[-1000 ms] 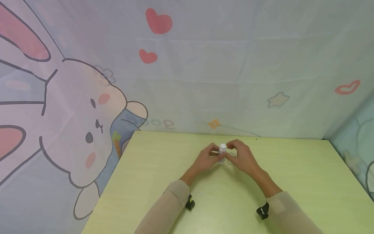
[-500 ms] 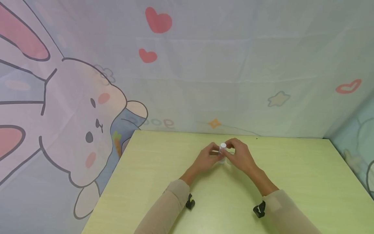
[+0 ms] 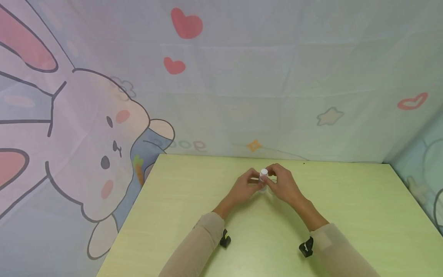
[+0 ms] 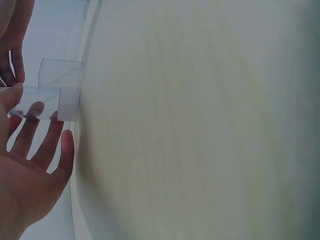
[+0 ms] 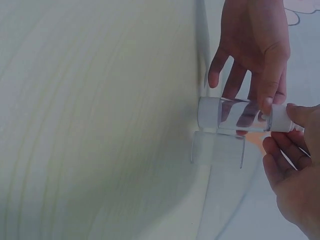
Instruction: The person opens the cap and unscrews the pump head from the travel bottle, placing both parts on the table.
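Here, clear upright bottle [image 5: 240,115] in left hand [image 3: 243,187], clear container [image 5: 218,149] beside.

The round, clear bottle [image 5: 239,115] is white at its 2 ends. The round, clear cup [image 5: 217,150] has no colour. The flat, yellow-green table [image 3: 263,238] has soft streaks. The big, pale cloth wall [image 3: 249,80] shows 2 solid pink hearts [image 3: 187,24] and a whitish bunny [image 3: 83,127]. The cloth sleeves [image 3: 195,246] are beige.
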{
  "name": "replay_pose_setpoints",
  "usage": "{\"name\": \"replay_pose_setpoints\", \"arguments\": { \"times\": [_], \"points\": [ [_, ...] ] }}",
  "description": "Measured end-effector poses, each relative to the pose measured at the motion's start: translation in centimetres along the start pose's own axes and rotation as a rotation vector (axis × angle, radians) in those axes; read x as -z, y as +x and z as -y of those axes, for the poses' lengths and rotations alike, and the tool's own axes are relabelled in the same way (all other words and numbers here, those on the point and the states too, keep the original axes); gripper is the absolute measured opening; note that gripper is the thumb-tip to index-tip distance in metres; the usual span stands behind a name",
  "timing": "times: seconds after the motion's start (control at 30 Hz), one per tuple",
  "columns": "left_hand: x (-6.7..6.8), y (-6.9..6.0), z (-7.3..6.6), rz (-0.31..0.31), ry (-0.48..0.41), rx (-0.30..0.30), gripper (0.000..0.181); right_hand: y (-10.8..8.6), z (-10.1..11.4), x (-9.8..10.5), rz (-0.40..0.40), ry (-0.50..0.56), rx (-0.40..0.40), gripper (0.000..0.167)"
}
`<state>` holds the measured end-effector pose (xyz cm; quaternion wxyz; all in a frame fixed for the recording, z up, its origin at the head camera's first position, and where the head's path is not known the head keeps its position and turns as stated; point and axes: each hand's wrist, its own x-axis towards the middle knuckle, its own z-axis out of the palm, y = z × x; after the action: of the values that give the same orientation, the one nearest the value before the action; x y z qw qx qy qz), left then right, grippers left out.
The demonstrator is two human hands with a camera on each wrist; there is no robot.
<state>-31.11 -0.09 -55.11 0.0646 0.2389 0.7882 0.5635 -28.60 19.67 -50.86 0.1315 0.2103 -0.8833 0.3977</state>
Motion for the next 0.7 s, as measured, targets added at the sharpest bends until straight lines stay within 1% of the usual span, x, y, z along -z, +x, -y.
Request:
{"name": "replay_pose_setpoints", "arguments": {
  "times": [0.23, 0.47, 0.7],
  "points": [
    [-0.14, -0.06, -0.01, -0.010, -0.001, 0.003, 0.018, -0.04, -0.10, 0.18, 0.038, -0.011, 0.038, 0.022],
    [-0.15, -0.11, -0.36, -0.010, 0.002, 0.012, 0.020, 0.05, -0.13, 0.39, 0.043, 0.017, 0.083, 0.020],
    [-0.16, -0.07, -0.23, 0.003, 0.030, 0.027, 0.021, -0.03, -0.15, 0.27, 0.047, 0.010, 0.085, 0.020]
  ]
}}
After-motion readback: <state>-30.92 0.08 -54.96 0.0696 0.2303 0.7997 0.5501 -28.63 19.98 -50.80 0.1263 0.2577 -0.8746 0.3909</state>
